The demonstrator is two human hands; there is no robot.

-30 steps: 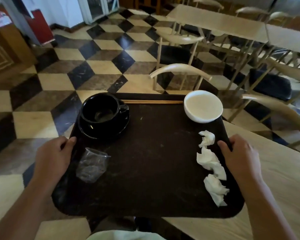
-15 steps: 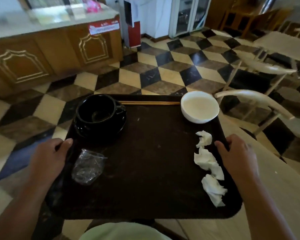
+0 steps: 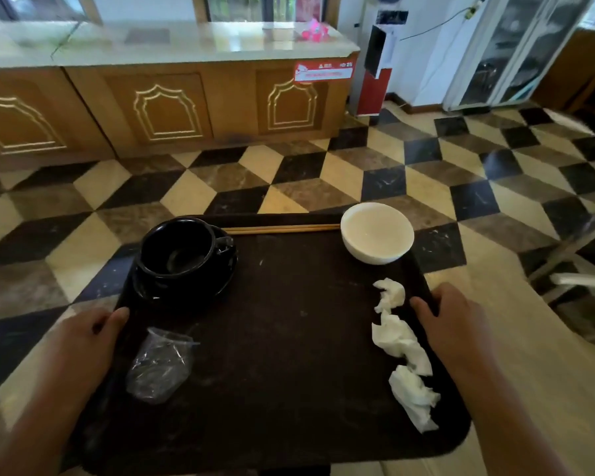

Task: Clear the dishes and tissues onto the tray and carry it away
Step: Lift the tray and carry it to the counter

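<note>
I hold a dark brown tray (image 3: pixel 289 338) level above the floor, my left hand (image 3: pixel 83 338) gripping its left edge and my right hand (image 3: pixel 450 321) its right edge. On it a black cup (image 3: pixel 177 249) stands on a black saucer (image 3: pixel 186 290) at the far left. A white bowl (image 3: pixel 377 232) sits at the far right. Wooden chopsticks (image 3: pixel 282 229) lie along the far rim. Crumpled white tissues (image 3: pixel 402 348) lie in a row by my right hand. A crushed clear plastic cup (image 3: pixel 158 367) lies near my left hand.
A wooden counter with a pale top (image 3: pixel 165 97) runs across the far side. A red and white machine (image 3: pixel 375 67) and glass-door cabinets (image 3: pixel 529 49) stand at the back right. The checkered floor (image 3: pixel 323 176) spreads between. A light table edge (image 3: pixel 547 372) is at my right.
The view has swung left, away from the chairs and tables, toward the wooden counter. The tray and everything on it have stayed in place between my hands.
</note>
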